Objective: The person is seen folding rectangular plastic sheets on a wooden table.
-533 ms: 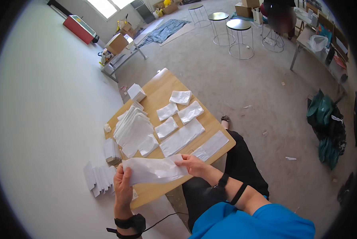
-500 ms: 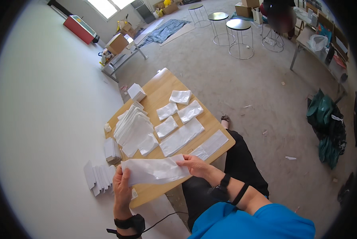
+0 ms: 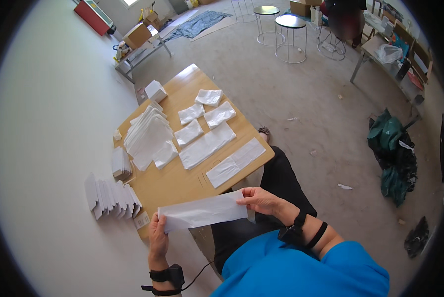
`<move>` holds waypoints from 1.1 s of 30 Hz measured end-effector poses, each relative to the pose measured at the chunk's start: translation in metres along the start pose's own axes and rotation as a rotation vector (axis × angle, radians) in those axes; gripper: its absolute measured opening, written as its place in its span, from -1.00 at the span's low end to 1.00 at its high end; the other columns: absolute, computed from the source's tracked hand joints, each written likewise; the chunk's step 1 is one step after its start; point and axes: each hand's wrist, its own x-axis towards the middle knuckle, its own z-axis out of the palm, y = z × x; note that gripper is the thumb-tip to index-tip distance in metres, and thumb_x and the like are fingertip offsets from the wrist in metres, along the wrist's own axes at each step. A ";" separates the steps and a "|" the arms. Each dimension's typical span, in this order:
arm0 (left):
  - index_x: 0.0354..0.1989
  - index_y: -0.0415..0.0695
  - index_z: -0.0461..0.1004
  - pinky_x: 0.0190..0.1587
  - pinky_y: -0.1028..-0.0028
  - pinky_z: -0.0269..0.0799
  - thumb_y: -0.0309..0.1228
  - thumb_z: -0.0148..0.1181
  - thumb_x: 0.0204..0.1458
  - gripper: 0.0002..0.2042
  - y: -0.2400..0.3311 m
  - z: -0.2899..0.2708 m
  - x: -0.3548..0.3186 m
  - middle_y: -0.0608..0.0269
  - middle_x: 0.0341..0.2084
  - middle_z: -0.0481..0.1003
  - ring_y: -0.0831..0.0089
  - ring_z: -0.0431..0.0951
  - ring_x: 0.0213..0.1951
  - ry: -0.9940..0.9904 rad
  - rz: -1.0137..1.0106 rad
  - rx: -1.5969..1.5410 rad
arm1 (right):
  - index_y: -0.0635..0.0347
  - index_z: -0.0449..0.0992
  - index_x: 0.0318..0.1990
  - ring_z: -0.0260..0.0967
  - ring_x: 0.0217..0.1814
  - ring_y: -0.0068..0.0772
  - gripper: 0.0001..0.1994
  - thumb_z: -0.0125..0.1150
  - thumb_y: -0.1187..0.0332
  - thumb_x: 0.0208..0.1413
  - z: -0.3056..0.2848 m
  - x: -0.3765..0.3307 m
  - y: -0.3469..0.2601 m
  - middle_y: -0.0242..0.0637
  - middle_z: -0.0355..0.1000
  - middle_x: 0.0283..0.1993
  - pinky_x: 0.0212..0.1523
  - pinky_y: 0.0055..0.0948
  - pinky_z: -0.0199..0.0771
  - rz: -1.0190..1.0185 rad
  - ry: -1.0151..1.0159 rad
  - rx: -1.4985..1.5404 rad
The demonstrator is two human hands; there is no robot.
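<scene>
A long white sheet [image 3: 202, 213], thin like paper or a flat bag, stretches between my hands over the near edge of the wooden table [image 3: 167, 190]. My left hand [image 3: 157, 232] pinches its left end with the thumb on top. The right end is gripped between the thumb and fingers of my right hand [image 3: 260, 200]. Just beyond lies a similar long white strip [image 3: 236, 162] along the table's right edge. Beside that is a long white stack [image 3: 208, 145], with several small folded white packets behind, such as one near the middle [image 3: 189, 133].
A fanned white pile [image 3: 147, 136] covers the table's left part. White folded cards [image 3: 112, 198] stand in a row by the wall, near a stack of white cards [image 3: 120, 163]. Round stools [image 3: 290, 22] and a dark green bag [image 3: 393, 148] are on the floor. Another person sits far right.
The white sheet, wavy and creased before, is now straighter and flatter between my hands. The whole view has shifted, so the table sits further left and higher. Both hands keep their grip.
</scene>
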 end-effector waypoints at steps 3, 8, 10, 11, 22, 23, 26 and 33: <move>-0.12 -0.17 0.38 -0.06 0.58 0.32 -0.29 -0.02 0.25 -0.79 -0.011 0.000 -0.010 0.35 -0.23 0.49 0.64 0.45 -0.19 0.010 -0.039 0.010 | 0.13 0.45 -0.12 0.38 -0.09 -0.49 -0.83 0.17 0.32 0.19 -0.004 -0.009 0.021 -0.39 0.44 -0.14 0.00 -0.40 0.43 0.097 0.044 -0.065; -0.11 -0.17 0.38 -0.08 0.58 0.33 -0.28 -0.01 0.25 -0.79 -0.043 -0.015 -0.020 0.35 -0.25 0.49 0.65 0.44 -0.21 0.006 -0.113 0.016 | 0.17 0.45 -0.08 0.39 -0.09 -0.50 -0.79 0.19 0.33 0.17 -0.002 -0.014 0.044 -0.38 0.44 -0.13 -0.03 -0.40 0.46 0.105 0.173 -0.050; -0.12 -0.17 0.38 -0.08 0.58 0.33 -0.29 -0.01 0.25 -0.79 -0.055 -0.018 -0.023 0.35 -0.25 0.49 0.65 0.44 -0.22 0.027 -0.131 0.007 | 0.18 0.45 -0.05 0.39 -0.11 -0.51 -0.75 0.22 0.34 0.15 0.000 -0.016 0.045 -0.38 0.44 -0.13 -0.06 -0.43 0.47 0.054 0.103 -0.016; -0.12 -0.17 0.38 -0.08 0.58 0.33 -0.29 -0.02 0.25 -0.79 -0.060 -0.020 -0.025 0.35 -0.25 0.49 0.65 0.44 -0.22 0.040 -0.149 -0.001 | 0.21 0.46 -0.04 0.39 -0.11 -0.50 -0.73 0.24 0.35 0.13 0.000 -0.019 0.045 -0.37 0.44 -0.12 -0.07 -0.41 0.47 0.062 0.136 -0.062; -0.13 -0.14 0.39 -0.05 0.56 0.33 -0.27 0.01 0.24 -0.79 -0.109 -0.022 -0.026 0.36 -0.24 0.50 0.63 0.46 -0.19 0.080 -0.283 -0.160 | 0.25 0.47 -0.06 0.41 -0.12 -0.51 -0.76 0.20 0.37 0.16 -0.020 -0.016 0.058 -0.35 0.46 -0.17 -0.15 -0.48 0.48 0.102 0.387 -0.090; -0.13 -0.13 0.39 -0.03 0.54 0.34 -0.26 0.01 0.24 -0.79 -0.116 -0.024 -0.024 0.35 -0.22 0.50 0.60 0.47 -0.16 0.077 -0.284 -0.161 | 0.26 0.47 -0.06 0.41 -0.12 -0.50 -0.76 0.20 0.38 0.16 -0.022 -0.015 0.057 -0.33 0.45 -0.16 -0.12 -0.47 0.48 0.103 0.413 -0.106; -0.15 -0.13 0.41 -0.04 0.53 0.35 -0.28 0.03 0.23 -0.81 -0.123 -0.020 -0.015 0.35 -0.24 0.51 0.61 0.47 -0.18 0.095 -0.302 -0.184 | 0.28 0.48 -0.06 0.41 -0.16 -0.52 -0.76 0.21 0.39 0.14 -0.025 -0.010 0.048 -0.32 0.46 -0.16 -0.13 -0.49 0.47 0.085 0.472 -0.176; -0.22 -0.16 0.43 -0.13 0.58 0.36 -0.33 0.09 0.20 -0.84 -0.135 -0.009 0.028 0.36 -0.32 0.51 0.66 0.46 -0.30 0.192 -0.265 -0.206 | 0.33 0.53 -0.20 0.38 -0.34 -0.65 -0.81 0.28 0.44 0.05 -0.031 0.029 0.007 -0.36 0.50 -0.34 -0.31 -0.63 0.39 -0.213 0.562 -0.566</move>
